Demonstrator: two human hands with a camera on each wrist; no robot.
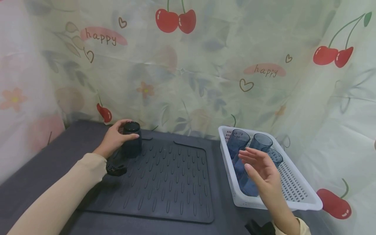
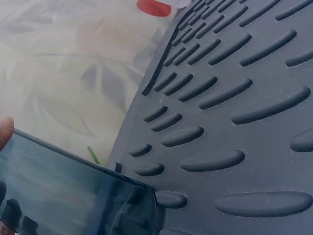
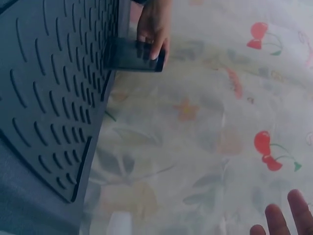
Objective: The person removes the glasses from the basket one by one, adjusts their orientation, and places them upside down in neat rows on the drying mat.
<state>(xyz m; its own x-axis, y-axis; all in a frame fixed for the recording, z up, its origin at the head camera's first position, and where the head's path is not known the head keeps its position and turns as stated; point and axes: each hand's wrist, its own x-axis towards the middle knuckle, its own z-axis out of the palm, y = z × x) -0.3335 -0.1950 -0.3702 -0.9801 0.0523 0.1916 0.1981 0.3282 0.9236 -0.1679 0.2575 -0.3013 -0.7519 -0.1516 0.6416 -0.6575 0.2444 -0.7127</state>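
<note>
My left hand (image 1: 113, 141) grips a dark blue drinking glass (image 1: 132, 148) around its upper part, fingers on one side and thumb on the other. The glass is upright at the back left of a black ribbed drying mat (image 1: 173, 186). In the left wrist view the base of the glass (image 2: 83, 188) meets the mat's ribs. My right hand (image 1: 265, 174) is raised over a white basket (image 1: 305, 189), fingers extended and apart, holding nothing. Several blue glasses (image 1: 237, 138) stand or lean in the basket, some partly hidden by this hand. Its fingertips (image 3: 278, 223) show in the right wrist view.
Dark cloth (image 1: 38, 182) covers the table beneath the mat and basket. A patterned curtain (image 1: 188, 81) with cherries and hearts rises directly behind the table and along both sides. The basket stands to the right of the mat, with a narrow strip of cloth between them.
</note>
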